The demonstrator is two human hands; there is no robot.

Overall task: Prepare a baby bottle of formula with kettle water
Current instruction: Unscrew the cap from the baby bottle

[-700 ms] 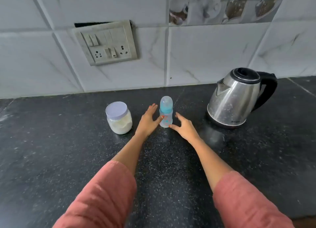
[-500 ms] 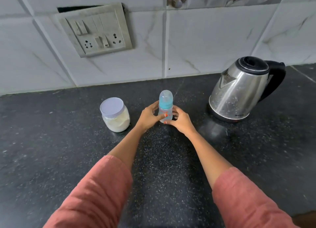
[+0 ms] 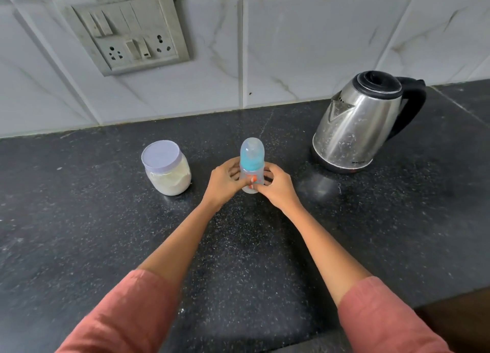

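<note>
Both forearms extended forward. Left hand (image 3: 224, 184) and right hand (image 3: 278, 187) curl round the capped baby bottle (image 3: 252, 164), upright mid-tabletop (image 3: 79, 220). Lidded jar (image 3: 167, 168) left, holding white powder. Kettle (image 3: 358, 122) right, lid closed.

The left hand (image 3: 225, 183) and right hand (image 3: 275, 187) cover the bottle (image 3: 252, 156) low down. Lettering on the kettle (image 3: 355, 124) is too small to read.
</note>
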